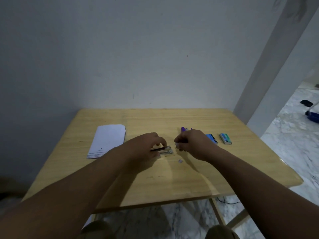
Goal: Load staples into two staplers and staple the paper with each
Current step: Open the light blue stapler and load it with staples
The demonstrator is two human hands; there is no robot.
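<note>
Small clear stapler [166,150], opened, on tabletop [172,183] centre, pinned by left hand [146,147] with fingers [161,141] curled around it. Right hand [191,144] just beside, pinching something small and pale, probably a staple strip: light, brittle, best held by its sides. Paper [107,140] apart, far left.

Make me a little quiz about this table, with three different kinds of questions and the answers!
1. True or false: the stack of paper lies to the left of both hands.
2. Which hand holds the small clear stapler down on the table? A) left hand B) right hand
3. Fill in: two small boxes lie right of the right hand, a blue box and a ____ box.

Key: 1 true. 2 A, the left hand. 3 green.
</note>
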